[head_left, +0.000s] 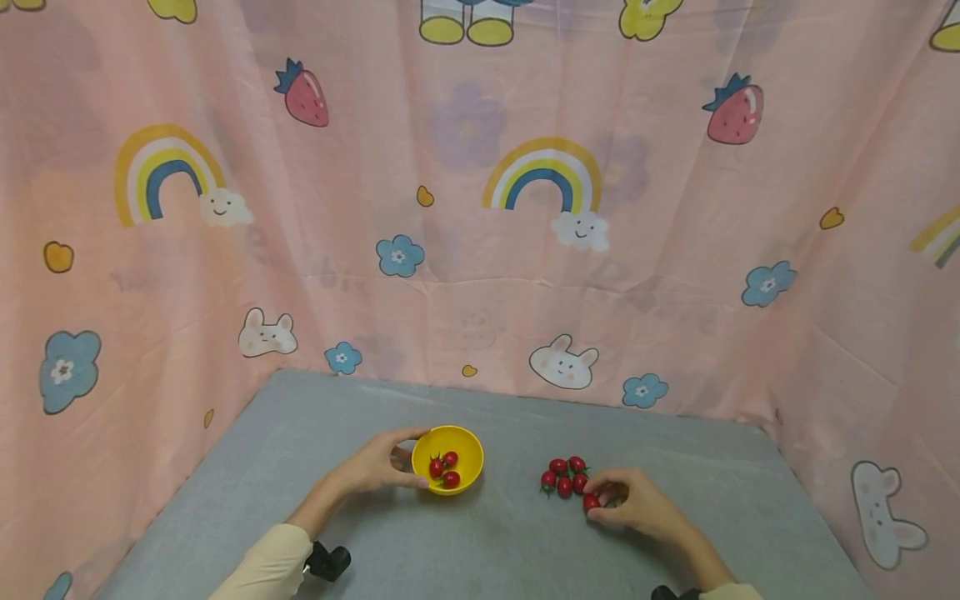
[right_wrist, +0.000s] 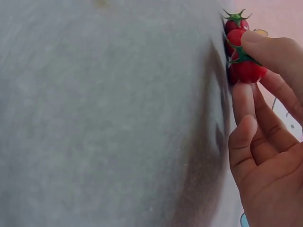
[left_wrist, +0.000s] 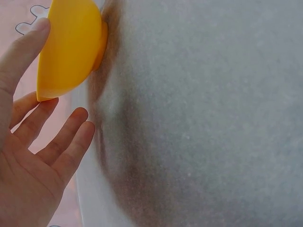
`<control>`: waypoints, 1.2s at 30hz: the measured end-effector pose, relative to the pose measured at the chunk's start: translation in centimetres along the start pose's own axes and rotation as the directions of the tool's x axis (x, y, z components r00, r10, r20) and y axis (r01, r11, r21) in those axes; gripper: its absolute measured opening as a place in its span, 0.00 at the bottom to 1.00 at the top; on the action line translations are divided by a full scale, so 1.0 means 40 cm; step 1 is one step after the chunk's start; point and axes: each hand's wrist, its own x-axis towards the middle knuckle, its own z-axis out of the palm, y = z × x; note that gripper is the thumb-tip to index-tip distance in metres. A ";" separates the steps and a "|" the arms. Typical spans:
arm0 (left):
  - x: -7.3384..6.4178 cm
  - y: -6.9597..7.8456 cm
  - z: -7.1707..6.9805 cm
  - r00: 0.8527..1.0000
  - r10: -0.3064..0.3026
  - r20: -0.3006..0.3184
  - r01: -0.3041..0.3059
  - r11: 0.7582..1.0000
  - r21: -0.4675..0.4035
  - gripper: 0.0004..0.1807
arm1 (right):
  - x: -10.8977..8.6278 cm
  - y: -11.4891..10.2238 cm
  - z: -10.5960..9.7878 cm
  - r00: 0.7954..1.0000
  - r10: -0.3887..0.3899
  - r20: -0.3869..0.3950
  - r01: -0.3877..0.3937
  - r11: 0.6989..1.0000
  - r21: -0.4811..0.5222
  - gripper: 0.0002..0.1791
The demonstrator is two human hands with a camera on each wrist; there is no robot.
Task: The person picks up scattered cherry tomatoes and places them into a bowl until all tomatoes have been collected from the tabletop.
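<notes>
On the grey table stands a yellow bowl (head_left: 468,442) holding 3 red cherry tomatoes (head_left: 451,479) with green stems. My left hand (head_left: 375,463) grips the bowl's left rim between thumb and fingers; in the left wrist view the thumb lies over the rim of the bowl (left_wrist: 71,52) and fingertips touch its lower edge. To the right, my right hand (head_left: 637,502) pinches one cherry tomato (head_left: 591,502) at the near right of a cluster of several cherry tomatoes (head_left: 564,487). The right wrist view shows this tomato (right_wrist: 248,71) between thumb and fingers, others behind it.
A pink patterned curtain (head_left: 472,317) hangs behind the grey table (head_left: 495,550) and along both its sides. Black wrist camera mounts (head_left: 327,562) sit at both sleeves. Bare table surface lies between the bowl and the tomato cluster.
</notes>
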 end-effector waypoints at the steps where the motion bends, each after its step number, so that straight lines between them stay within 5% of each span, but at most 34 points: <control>1: 0.000 0.000 0.000 1.000 0.000 0.001 0.000 1.000 -0.002 0.44 | 0.000 -0.004 0.000 1.000 0.009 -0.004 -0.009 1.000 0.005 0.15; 16: 0.002 -0.004 0.000 1.000 -0.006 -0.006 0.006 1.000 0.007 0.43 | 0.054 -0.045 0.043 0.995 -0.020 -0.097 0.021 1.000 0.007 0.16; 25: 0.002 -0.002 0.002 1.000 -0.012 -0.010 0.012 1.000 0.003 0.44 | 0.114 -0.082 0.081 0.990 -0.079 -0.116 0.092 0.990 0.105 0.19; 36: -0.002 0.000 0.000 1.000 -0.019 -0.002 0.019 1.000 0.011 0.44 | 0.182 -0.130 0.119 0.988 -0.095 -0.124 0.098 0.995 0.015 0.15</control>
